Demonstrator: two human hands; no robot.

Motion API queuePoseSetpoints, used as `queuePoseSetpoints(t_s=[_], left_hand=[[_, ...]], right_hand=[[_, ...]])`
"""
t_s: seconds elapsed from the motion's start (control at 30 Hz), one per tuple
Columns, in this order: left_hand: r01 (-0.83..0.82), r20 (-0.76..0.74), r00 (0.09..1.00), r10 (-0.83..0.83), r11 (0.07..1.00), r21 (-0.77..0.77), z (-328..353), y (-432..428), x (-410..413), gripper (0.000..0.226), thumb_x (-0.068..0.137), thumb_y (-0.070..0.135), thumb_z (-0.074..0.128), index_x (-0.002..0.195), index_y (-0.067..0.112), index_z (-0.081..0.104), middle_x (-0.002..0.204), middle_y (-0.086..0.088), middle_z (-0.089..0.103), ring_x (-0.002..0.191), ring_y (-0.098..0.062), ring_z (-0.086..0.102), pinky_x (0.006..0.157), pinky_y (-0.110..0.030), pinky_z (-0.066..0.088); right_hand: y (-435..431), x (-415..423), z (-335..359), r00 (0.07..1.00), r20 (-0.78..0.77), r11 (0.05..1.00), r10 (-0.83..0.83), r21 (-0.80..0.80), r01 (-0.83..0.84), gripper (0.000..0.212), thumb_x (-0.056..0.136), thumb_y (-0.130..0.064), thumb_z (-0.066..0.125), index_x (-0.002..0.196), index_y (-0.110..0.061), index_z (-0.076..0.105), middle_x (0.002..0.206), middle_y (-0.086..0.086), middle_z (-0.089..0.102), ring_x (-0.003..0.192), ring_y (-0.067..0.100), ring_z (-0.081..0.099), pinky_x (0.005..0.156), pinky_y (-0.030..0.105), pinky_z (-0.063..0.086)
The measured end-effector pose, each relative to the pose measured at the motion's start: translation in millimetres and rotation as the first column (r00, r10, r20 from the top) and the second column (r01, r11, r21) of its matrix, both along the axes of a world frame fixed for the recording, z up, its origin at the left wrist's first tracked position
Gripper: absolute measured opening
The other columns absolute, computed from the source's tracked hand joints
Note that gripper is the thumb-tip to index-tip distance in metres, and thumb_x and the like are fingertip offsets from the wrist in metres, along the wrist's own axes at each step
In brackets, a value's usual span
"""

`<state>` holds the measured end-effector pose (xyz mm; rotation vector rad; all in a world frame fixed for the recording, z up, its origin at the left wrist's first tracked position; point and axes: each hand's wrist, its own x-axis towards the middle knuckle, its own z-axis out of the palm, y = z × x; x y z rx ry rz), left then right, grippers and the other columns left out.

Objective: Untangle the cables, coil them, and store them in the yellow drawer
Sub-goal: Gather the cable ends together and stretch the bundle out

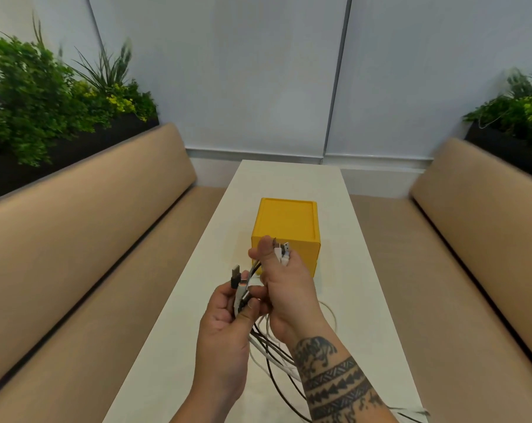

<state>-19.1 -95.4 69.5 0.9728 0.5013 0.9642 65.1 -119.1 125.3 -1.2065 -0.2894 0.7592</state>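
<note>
While both hands grip cables (271, 349), yellow drawer (286, 227) sits beyond.

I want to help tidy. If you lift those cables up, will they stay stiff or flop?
Probably flop: the cables droop in loose loops from the left hand and right hand to the table. They look thin, so they are likely light. The plugs seem stiff, poking straight up.
</note>
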Motion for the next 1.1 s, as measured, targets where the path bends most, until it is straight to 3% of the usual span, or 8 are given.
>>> queuePoseSetpoints(t_s=[0.27, 0.4, 0.53, 0.63, 0.73, 0.87, 0.97, 1.1], left_hand=[[0.089, 0.050, 0.995, -0.085, 0.993, -0.078, 1, 1, 2, 0.033, 0.089, 0.005, 0.053, 0.119, 0.014, 0.062, 0.118, -0.008, 0.073, 0.092, -0.020, 0.070, 0.090, -0.033, 0.058], [0.020, -0.025, 0.999, -0.023, 0.996, -0.092, 2, -1, 7, 0.031, 0.092, 0.016, 0.054, 0.122, 0.015, 0.062, 0.115, -0.006, 0.074, 0.092, -0.022, 0.070, 0.091, -0.038, 0.057], [-0.056, -0.154, 0.987, 0.047, 0.997, -0.053, 1, -1, 9, 0.022, 0.105, 0.015, 0.046, 0.118, 0.016, 0.063, 0.104, -0.003, 0.073, 0.092, -0.021, 0.068, 0.085, -0.041, 0.056], [0.006, -0.228, 0.974, -0.015, 0.999, -0.042, 1, -1, 7, 0.030, 0.107, 0.024, 0.040, 0.119, 0.025, 0.067, 0.110, 0.002, 0.071, 0.097, -0.014, 0.067, 0.088, -0.041, 0.056], [0.065, -0.183, 0.979, -0.092, 0.986, -0.152, 0, 2, 3, 0.038, 0.107, 0.034, 0.035, 0.123, 0.026, 0.068, 0.122, 0.008, 0.071, 0.115, -0.014, 0.062, 0.101, -0.044, 0.049], [0.030, -0.162, 0.985, -0.068, 0.974, -0.224, -2, 3, 4, 0.041, 0.106, 0.036, 0.035, 0.122, 0.017, 0.067, 0.123, 0.000, 0.071, 0.110, -0.023, 0.059, 0.103, -0.052, 0.048], [-0.120, -0.156, 0.985, 0.079, 0.955, -0.271, 1, 8, 6, 0.036, 0.109, 0.031, 0.033, 0.104, 0.007, 0.060, 0.105, -0.008, 0.070, 0.097, -0.024, 0.061, 0.091, -0.046, 0.053], [-0.096, 0.123, 0.981, 0.151, 0.924, -0.371, 9, 25, -7, 0.028, 0.105, 0.032, 0.038, 0.085, 0.016, 0.048, 0.068, 0.001, 0.045, 0.062, -0.017, 0.043, 0.071, -0.035, 0.043]], right_hand=[[2, 10, -6, 0.997, 0.004, 0.993, -0.080, 0.089, 0.079, 0.023, 0.103, -0.034, 0.051, 0.109, -0.012, 0.055, 0.082, -0.001, 0.070, 0.074, 0.024, 0.060, 0.047, 0.027, 0.041], [0, 8, -6, 0.993, 0.037, 0.989, -0.110, 0.107, 0.105, 0.015, 0.105, -0.030, 0.047, 0.107, -0.017, 0.054, 0.068, -0.003, 0.064, 0.068, 0.018, 0.058, 0.044, 0.022, 0.041], [-3, 6, -9, 0.980, 0.187, 0.993, -0.074, 0.102, 0.056, 0.009, 0.106, -0.023, 0.045, 0.109, -0.020, 0.053, 0.064, -0.005, 0.062, 0.072, 0.018, 0.064, 0.066, 0.031, 0.052], [-3, 5, -11, 0.972, 0.234, 0.997, -0.014, 0.075, -0.004, 0.009, 0.105, -0.020, 0.046, 0.111, -0.022, 0.052, 0.067, -0.003, 0.060, 0.068, 0.018, 0.065, 0.058, 0.031, 0.054], [0, 3, -18, 0.951, 0.309, 0.999, 0.027, 0.029, -0.037, 0.010, 0.104, -0.020, 0.048, 0.109, -0.027, 0.054, 0.071, -0.001, 0.059, 0.072, 0.025, 0.061, 0.075, 0.052, 0.055], [2, 2, -29, 0.947, 0.320, 0.998, -0.011, 0.066, -0.010, 0.012, 0.105, -0.020, 0.047, 0.110, -0.027, 0.055, 0.068, -0.004, 0.056, 0.070, 0.025, 0.057, 0.080, 0.045, 0.055], [4, 5, -32, 0.970, 0.177, 0.977, -0.169, 0.163, 0.140, 0.011, 0.106, -0.023, 0.045, 0.111, -0.015, 0.052, 0.065, -0.001, 0.047, 0.053, 0.017, 0.043, 0.067, 0.032, 0.057], [1, 28, -22, 0.954, -0.194, 0.925, -0.229, 0.262, 0.275, 0.018, 0.104, -0.034, 0.050, 0.094, -0.019, 0.045, 0.064, -0.003, 0.032, 0.050, 0.010, 0.022, 0.041, 0.023, 0.021]])
